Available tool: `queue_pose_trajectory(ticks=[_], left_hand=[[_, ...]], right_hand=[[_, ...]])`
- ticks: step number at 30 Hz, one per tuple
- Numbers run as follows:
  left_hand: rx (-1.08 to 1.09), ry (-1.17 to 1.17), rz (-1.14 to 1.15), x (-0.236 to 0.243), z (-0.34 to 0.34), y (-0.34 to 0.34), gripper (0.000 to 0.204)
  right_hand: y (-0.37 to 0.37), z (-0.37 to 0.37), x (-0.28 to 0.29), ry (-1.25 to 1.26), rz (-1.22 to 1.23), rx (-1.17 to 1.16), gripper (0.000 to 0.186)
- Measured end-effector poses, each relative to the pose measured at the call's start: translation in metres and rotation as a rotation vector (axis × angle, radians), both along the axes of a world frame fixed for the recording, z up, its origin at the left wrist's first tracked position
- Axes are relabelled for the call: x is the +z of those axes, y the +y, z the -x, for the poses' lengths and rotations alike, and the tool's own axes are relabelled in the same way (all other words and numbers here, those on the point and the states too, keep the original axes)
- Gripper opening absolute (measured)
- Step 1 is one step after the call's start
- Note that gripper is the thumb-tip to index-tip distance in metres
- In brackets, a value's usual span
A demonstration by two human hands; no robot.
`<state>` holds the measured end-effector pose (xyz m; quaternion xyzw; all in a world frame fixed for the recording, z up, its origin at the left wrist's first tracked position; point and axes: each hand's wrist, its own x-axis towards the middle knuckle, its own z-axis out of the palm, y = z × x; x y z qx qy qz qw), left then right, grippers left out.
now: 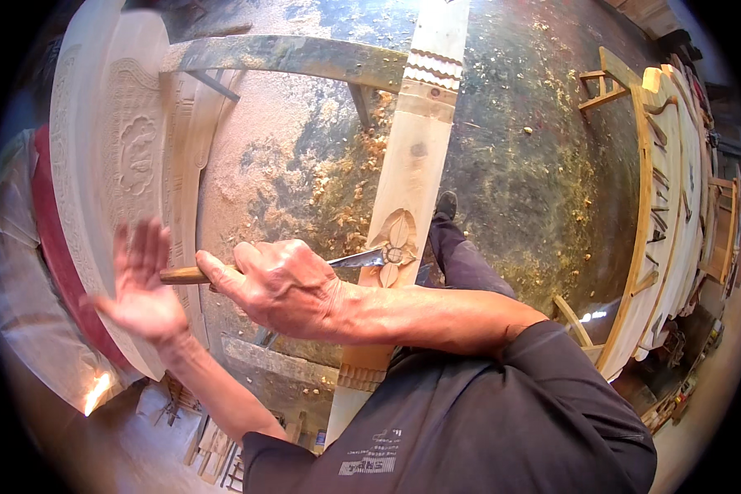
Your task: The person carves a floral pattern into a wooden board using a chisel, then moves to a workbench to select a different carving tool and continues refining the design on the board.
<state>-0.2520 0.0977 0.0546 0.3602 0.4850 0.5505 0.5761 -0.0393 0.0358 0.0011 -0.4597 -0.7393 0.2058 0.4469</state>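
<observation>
My right hand [281, 288] is wrapped round the wooden handle of a chisel [359, 259], holding it nearly level. The metal blade's tip is at a carved flower [397, 253] with leaf-like petals, cut into a long pale wooden board [417, 148]. Just past the handle's butt end is my left hand [146, 284], open, palm showing, fingers stretched and slightly blurred. Whether its palm touches the handle I cannot tell. Parts of the board near me are hidden by my right forearm and dark shirt.
A wooden trestle beam [296, 56] runs under the board's far part. Large carved panels [135, 148] stand at the left beside a red strip [65, 255]. Several tools lie on a wooden rack [646, 214] at the right. Wood shavings [337, 189] litter the dark floor.
</observation>
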Motion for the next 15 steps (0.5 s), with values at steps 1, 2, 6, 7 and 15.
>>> queue_pose_trajectory(ticks=[1, 2, 6, 7, 15], left_hand=[[-0.139, -0.017, 0.049, -0.006, -0.021, 0.005, 0.126], [-0.289, -0.039, 0.098, -0.009, -0.035, 0.009, 0.127], [-0.323, -0.067, 0.113, -0.003, -0.036, 0.011, 0.129], [-0.322, -0.096, 0.097, 0.001, -0.033, 0.01, 0.129], [-0.256, 0.178, 0.107, 0.007, -0.041, 0.004, 0.127]], right_hand=[[0.0, 0.001, 0.0, 0.003, -0.007, 0.004, 0.053], [0.001, -0.001, 0.001, 0.008, -0.009, -0.008, 0.052], [0.002, -0.003, 0.0, 0.003, -0.005, -0.014, 0.051], [0.001, -0.003, -0.001, -0.004, 0.0, -0.006, 0.051], [0.0, -0.003, 0.0, 0.008, 0.025, 0.017, 0.052]])
